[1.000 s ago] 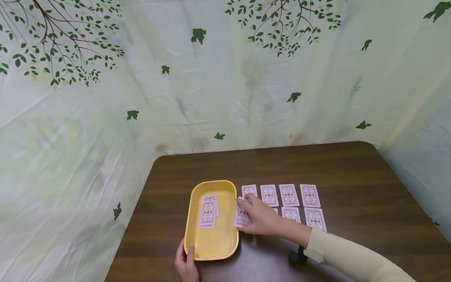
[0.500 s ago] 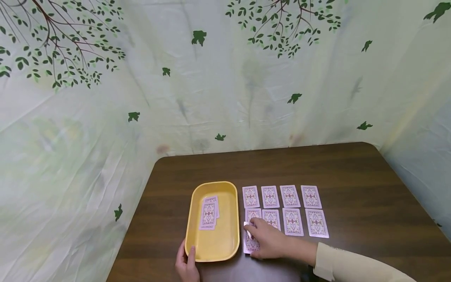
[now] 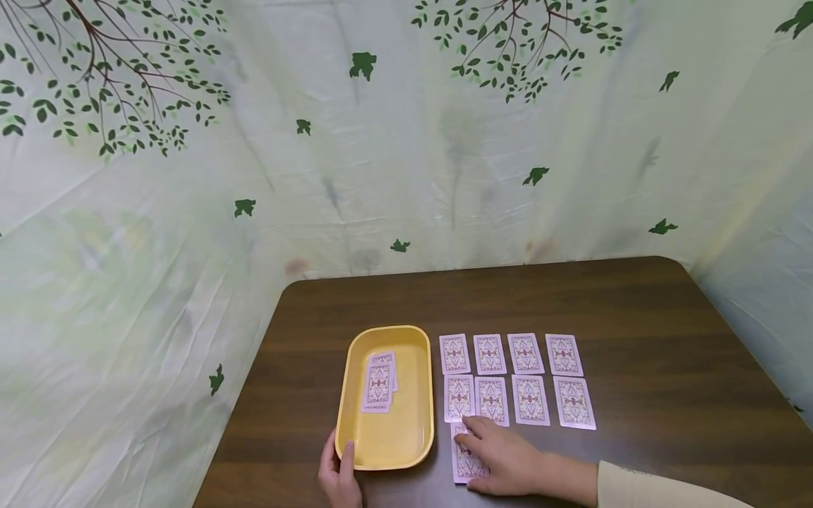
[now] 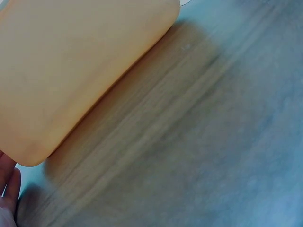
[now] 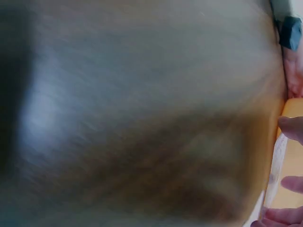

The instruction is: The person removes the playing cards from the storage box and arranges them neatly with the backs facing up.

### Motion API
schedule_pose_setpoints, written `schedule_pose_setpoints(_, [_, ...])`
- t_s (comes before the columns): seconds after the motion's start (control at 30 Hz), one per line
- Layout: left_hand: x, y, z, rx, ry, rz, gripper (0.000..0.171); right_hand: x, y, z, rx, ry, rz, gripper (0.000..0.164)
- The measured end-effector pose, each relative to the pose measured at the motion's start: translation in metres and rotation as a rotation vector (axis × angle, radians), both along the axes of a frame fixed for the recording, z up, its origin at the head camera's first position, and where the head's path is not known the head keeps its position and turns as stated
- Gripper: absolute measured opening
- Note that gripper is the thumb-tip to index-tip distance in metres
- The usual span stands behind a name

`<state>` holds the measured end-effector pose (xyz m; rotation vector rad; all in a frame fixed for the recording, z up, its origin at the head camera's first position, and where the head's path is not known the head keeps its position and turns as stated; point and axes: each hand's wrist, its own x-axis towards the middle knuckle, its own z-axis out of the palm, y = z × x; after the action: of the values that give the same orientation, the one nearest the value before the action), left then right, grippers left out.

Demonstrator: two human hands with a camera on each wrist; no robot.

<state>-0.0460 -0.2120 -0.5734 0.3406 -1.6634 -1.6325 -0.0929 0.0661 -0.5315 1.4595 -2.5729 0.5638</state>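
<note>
At its near left corner, my left hand (image 3: 339, 474) grips the yellow tray (image 3: 430, 423), thumb over the rim and fingers outside. Two patterned playing cards (image 3: 378, 384) lie overlapped, backs up, in the tray. To the right of the tray, my right hand (image 3: 508, 462) holds a playing card (image 3: 466, 462) low at the table, fingers at its upper and left part, thumb by its lower edge. The hand covers part of this card. In the right wrist view, spread fingers (image 5: 293, 183) show beside the card's pale edge (image 5: 278, 158).
Two rows of face-down playing cards (image 3: 525, 353) lie right of the tray on the dark wooden table (image 3: 667, 353). The held card is just below the left column. Behind the table hangs a pale curtain (image 3: 457, 176) with leaf prints.
My right hand has carried the card from the tray's right side down toward the person, to below the second row's left card. The left hand stays on the tray.
</note>
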Motion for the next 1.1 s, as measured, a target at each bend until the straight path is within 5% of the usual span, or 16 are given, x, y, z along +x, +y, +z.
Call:
schedule_pose_setpoints(0.43, [0.000,0.000,0.002,0.024,0.035,-0.016,0.033,0.013,0.004,-0.017,-0.009,0.073,0.047,0.062])
schedule_pose_setpoints(1.1, [-0.001,-0.001,-0.002,0.029,0.023,-0.021,0.033,0.002,0.003,-0.032,-0.061,0.104,0.046,0.061])
